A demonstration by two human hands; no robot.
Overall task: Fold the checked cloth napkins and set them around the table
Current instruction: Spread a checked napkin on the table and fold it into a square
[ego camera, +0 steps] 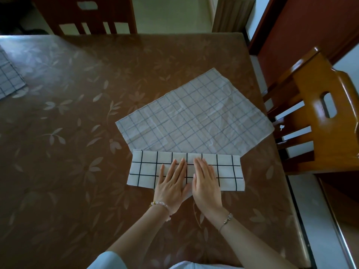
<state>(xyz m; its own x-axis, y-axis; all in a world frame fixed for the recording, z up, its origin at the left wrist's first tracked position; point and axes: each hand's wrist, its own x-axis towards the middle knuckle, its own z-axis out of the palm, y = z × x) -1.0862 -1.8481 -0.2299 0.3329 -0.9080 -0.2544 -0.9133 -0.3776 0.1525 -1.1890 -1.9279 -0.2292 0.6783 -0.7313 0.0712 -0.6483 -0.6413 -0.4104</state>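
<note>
One checked napkin (8, 74) lay at the far left edge of the tabletop (68, 133), apparently already set. My left hand (171, 185) and right hand (206, 183), each grip spread flat with fingers straight, pressed the folded band (145, 171) nearest me. Beyond it, pale checked cloth (194, 117) lay spread out. I judged this fold and its placement unfinished.

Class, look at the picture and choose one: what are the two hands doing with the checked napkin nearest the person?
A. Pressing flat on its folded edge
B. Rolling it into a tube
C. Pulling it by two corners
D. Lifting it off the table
A: the left hand and right hand lie side by side, fingers straight, on the folded-over strip of the napkin, which lies on the table.
</note>
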